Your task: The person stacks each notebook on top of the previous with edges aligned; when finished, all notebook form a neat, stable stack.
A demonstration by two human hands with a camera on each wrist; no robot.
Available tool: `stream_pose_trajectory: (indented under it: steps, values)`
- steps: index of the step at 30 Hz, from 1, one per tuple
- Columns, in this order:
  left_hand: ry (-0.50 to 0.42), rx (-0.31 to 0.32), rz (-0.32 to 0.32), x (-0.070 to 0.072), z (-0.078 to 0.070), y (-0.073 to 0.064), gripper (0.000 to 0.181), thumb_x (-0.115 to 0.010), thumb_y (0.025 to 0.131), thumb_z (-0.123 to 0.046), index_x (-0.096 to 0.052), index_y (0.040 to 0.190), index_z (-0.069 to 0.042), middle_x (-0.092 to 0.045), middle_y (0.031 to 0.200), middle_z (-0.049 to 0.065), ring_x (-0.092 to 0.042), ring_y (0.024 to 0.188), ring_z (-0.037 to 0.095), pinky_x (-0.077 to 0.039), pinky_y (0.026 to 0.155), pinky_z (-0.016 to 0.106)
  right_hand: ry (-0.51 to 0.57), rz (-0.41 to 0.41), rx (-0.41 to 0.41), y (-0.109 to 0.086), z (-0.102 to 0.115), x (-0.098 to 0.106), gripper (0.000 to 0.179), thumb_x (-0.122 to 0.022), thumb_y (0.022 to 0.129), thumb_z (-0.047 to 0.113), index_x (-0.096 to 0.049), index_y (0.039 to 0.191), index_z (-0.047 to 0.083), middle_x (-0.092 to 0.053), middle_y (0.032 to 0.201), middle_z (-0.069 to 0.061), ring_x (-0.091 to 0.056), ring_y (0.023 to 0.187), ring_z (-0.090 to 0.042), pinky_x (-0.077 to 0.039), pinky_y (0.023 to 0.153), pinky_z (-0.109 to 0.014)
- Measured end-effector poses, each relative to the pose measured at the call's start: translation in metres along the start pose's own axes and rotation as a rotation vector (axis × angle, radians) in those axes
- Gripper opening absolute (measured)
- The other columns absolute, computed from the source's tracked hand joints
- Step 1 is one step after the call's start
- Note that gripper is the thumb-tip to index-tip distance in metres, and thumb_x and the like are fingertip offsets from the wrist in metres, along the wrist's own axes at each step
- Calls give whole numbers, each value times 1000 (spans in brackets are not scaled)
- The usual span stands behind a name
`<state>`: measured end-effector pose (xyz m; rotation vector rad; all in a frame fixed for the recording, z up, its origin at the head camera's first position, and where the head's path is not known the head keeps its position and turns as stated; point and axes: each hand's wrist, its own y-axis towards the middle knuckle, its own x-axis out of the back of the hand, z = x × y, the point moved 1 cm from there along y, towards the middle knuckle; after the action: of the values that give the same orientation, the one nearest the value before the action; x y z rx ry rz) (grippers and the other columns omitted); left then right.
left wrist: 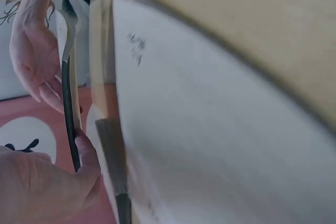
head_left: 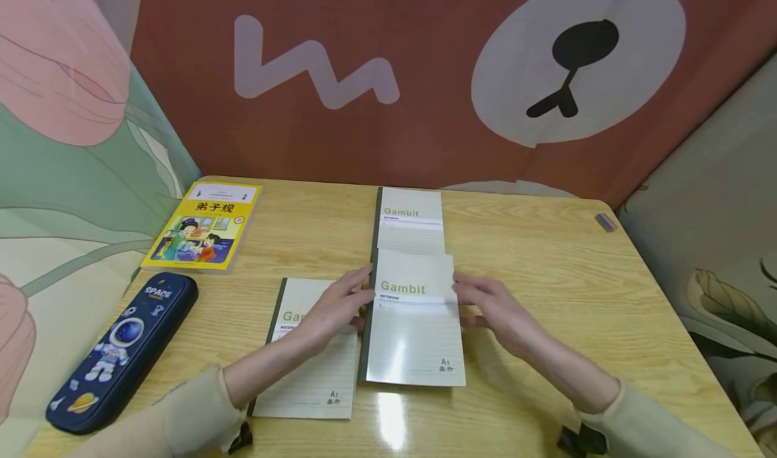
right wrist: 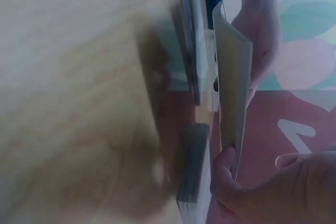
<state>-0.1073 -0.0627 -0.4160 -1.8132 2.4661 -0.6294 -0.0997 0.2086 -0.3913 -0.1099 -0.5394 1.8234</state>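
Both hands hold a pale Gambit notebook (head_left: 415,340) with a dark spine, raised above the table. My left hand (head_left: 330,313) grips its spine edge, and my right hand (head_left: 500,313) grips the opposite edge. Seen edge-on in the right wrist view, the notebook (right wrist: 235,82) has the thumb and fingers at its side and stands apart from the tabletop. A second matching notebook (head_left: 300,397) lies on the table under the left forearm, its title partly covered by that hand. Behind the held one is a third notebook (head_left: 413,208), its lower part hidden.
On the left of the wooden table (head_left: 546,255) lie a yellow picture book (head_left: 206,222) and a dark blue astronaut pencil case (head_left: 124,350). A small eraser-like block (head_left: 605,222) sits near the far right corner. A brown printed wall (head_left: 425,134) borders the far edge.
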Motion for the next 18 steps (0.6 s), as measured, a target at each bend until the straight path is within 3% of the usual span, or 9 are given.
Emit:
stream_pose_trajectory:
  steps: [5,10,18]
  values:
    - [5,-9,-2,8,-13,8,61,-52,105,-25,-31,163,-19,-34,168,8,-69,100,22,-56,98,41,12,9,22,7,9,9,64,-48,109,30,-28,160,-3,-24,170,-17,-48,134,-33,-56,99,-37]
    - [-8,9,-11,17,-25,18,59,-49,107,-25,-32,163,-19,-42,163,8,-72,91,23,-45,113,50,30,-5,53,16,18,16,62,-47,109,29,-30,159,-3,-29,169,-16,-49,135,-34,-57,96,-34]
    - [-48,-19,-28,23,-40,35,60,-47,108,-24,-28,163,-12,-40,165,7,-63,126,27,-55,106,43,79,-59,73,32,36,21,61,-44,110,29,-26,162,1,-32,168,-13,-51,134,-26,-54,103,-33]
